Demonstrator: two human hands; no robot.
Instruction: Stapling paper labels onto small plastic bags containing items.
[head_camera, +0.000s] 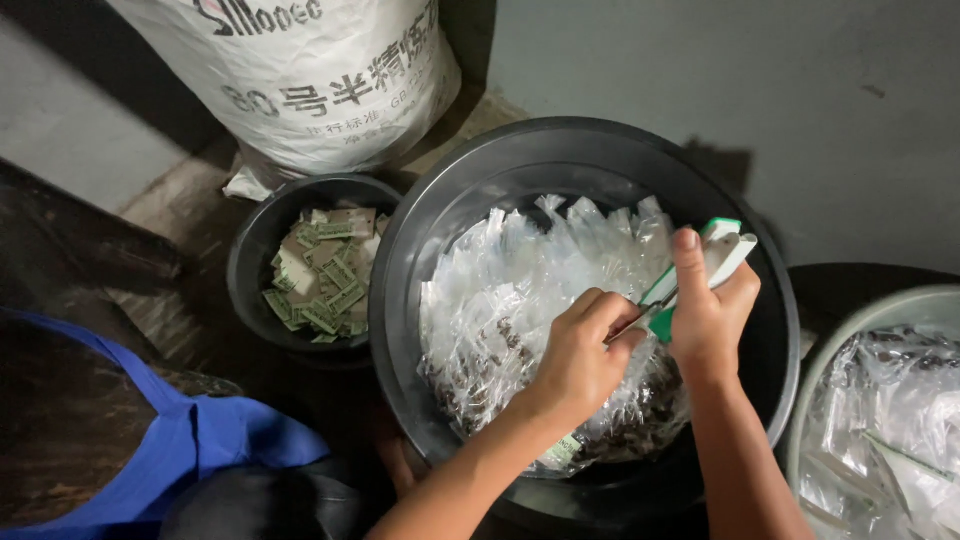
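I see a grey plastered wall (720, 90) at the upper right, smooth and dimly lit. Below it runs a worn, dusty concrete floor (180, 195). A large white sack (310, 80) leans in the shadowed corner.

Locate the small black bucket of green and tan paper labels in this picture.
In the head view, the small black bucket sits left of centre, touching the large black basin of clear plastic bags, just below the white sack.
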